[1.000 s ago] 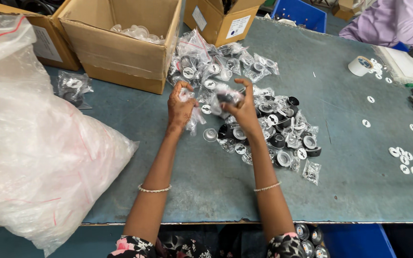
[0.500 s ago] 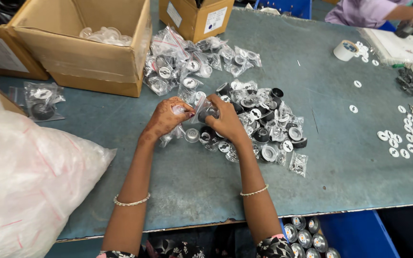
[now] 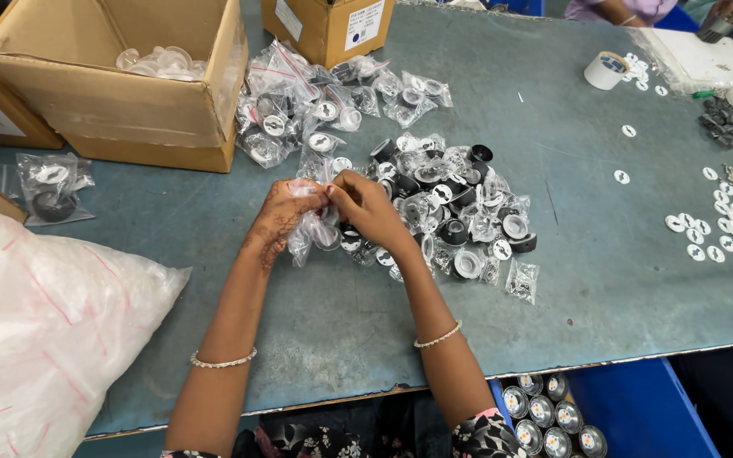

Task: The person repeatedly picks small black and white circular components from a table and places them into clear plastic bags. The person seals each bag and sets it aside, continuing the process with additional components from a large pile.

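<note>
Both hands meet over a grey-green table [image 3: 604,254]. The left hand [image 3: 286,212] and right hand [image 3: 366,203] pinch one small clear bag [image 3: 311,231] between their fingertips, just above a pile of bagged black and white parts [image 3: 460,212]. Cardboard boxes [image 3: 129,93] stand behind; a big white plastic sack [image 3: 36,331] lies left, white discs [image 3: 723,229] right.

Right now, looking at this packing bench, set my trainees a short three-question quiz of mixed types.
1. True or false: both hands pinch one small clear bag.
2. What lies beside the left forearm: A) a big white plastic sack B) a metal bucket?
3. Fill in: the open cardboard box holds clear ____ parts.

Key: 1 true; 2 A; 3 plastic.
</note>
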